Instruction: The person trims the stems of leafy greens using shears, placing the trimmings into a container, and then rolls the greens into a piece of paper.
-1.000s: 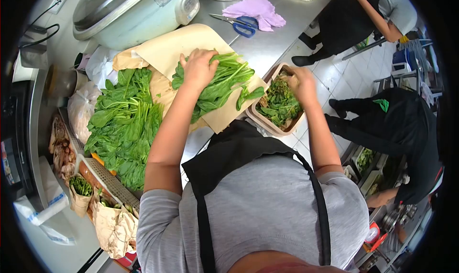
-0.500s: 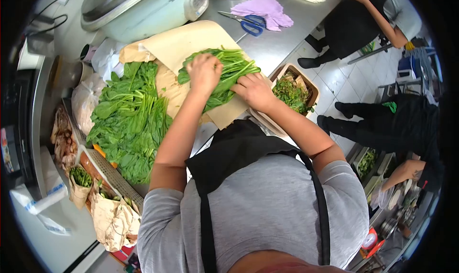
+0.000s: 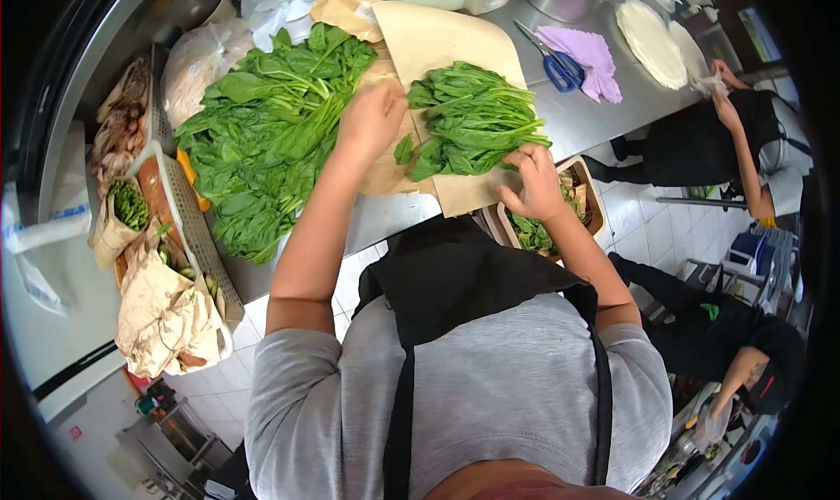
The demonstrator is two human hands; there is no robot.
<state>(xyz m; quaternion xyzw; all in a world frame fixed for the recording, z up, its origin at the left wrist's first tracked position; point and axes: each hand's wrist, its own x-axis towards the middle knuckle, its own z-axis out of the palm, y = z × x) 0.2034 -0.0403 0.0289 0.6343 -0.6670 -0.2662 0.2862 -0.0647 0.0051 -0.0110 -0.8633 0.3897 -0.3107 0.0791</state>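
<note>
A bunch of leafy greens lies on brown paper, its stems toward the right. My right hand is beside the stem ends, fingers apart and curved, holding nothing visible. To the left of the bunch is my left hand, its fingers curled together over the paper; what they may hold is hidden. A larger pile of greens spreads out left of that hand. One loose leaf rests on the paper between my left hand and the bunch.
Blue-handled scissors and a purple cloth lie on the metal table behind. A bin with trimmings stands by the table's right edge. Baskets with wrapped produce are at left. Two other people work at the right.
Both hands have come away from the bunch, which now lies flat on the paper. My left hand has closed and my right hand has opened. The camera view has shifted.
</note>
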